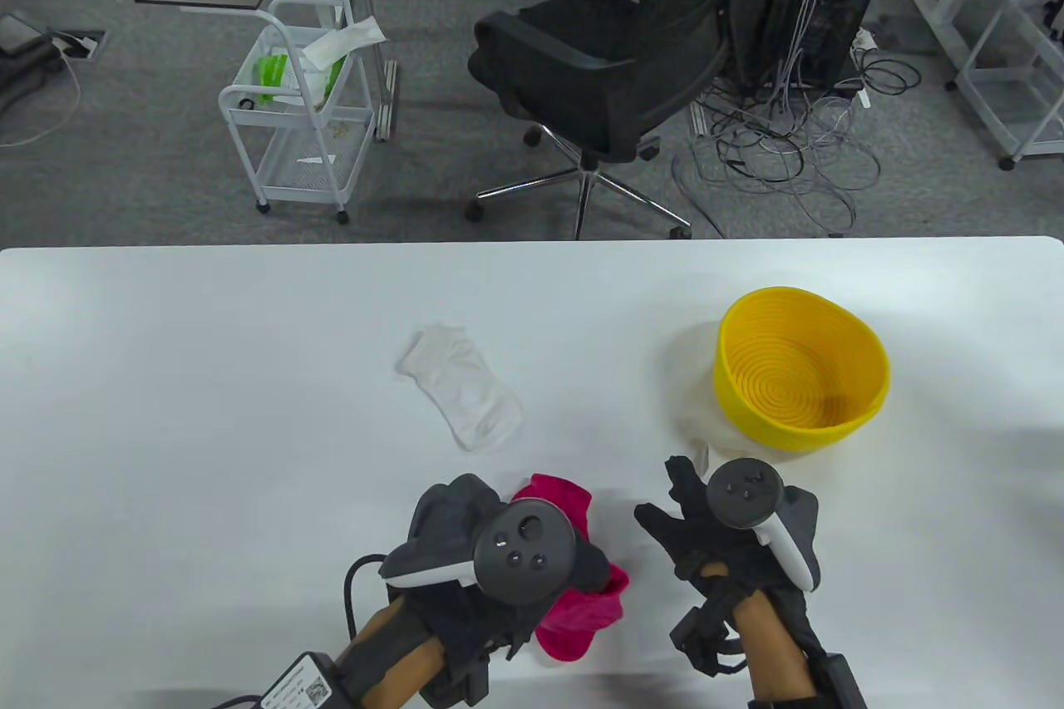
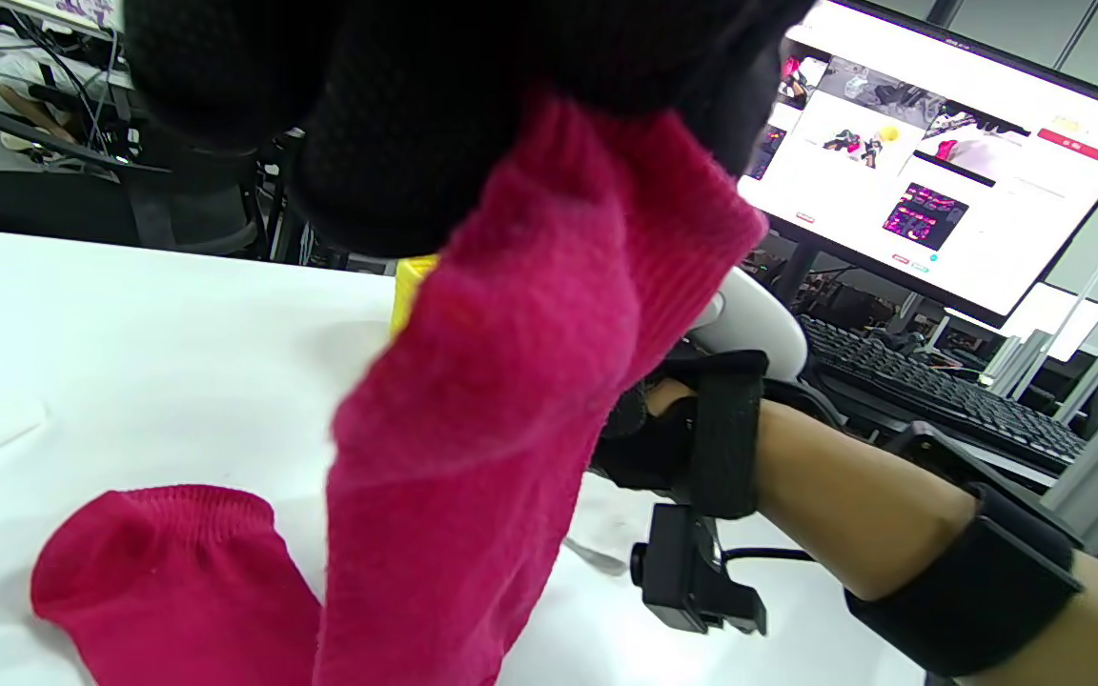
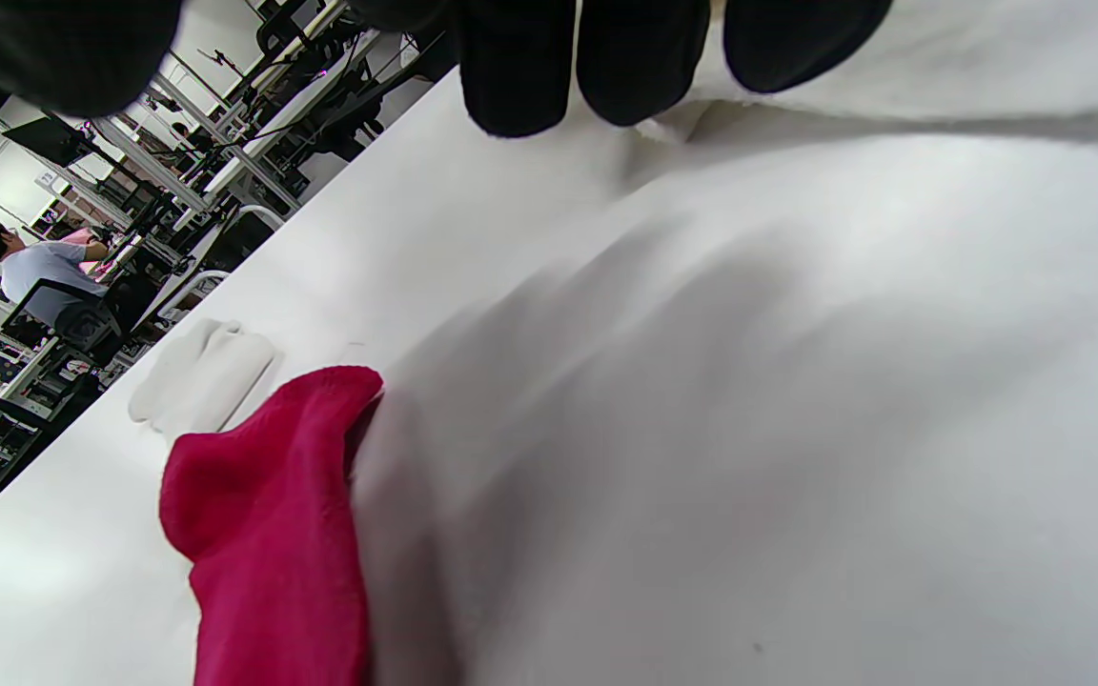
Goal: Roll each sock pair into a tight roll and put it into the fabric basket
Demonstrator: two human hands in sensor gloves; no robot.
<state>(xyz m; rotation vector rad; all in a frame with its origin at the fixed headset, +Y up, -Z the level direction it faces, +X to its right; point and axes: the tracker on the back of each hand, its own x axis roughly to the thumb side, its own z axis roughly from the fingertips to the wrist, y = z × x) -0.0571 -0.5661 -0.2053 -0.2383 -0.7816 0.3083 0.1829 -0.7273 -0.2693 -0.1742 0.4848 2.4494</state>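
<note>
Step in hand, gathering the pair: left hand grips the pink sock at the near tabletop edge — right hand relaxed, empty — rolling next, yellow basket far right.

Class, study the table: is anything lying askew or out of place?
One thing: a piece of white fabric lies partly under the yellow basket, which tilts instead of sitting flat. The white socks lie flat, and the left hand holds a pink sock, unrolled.
</note>
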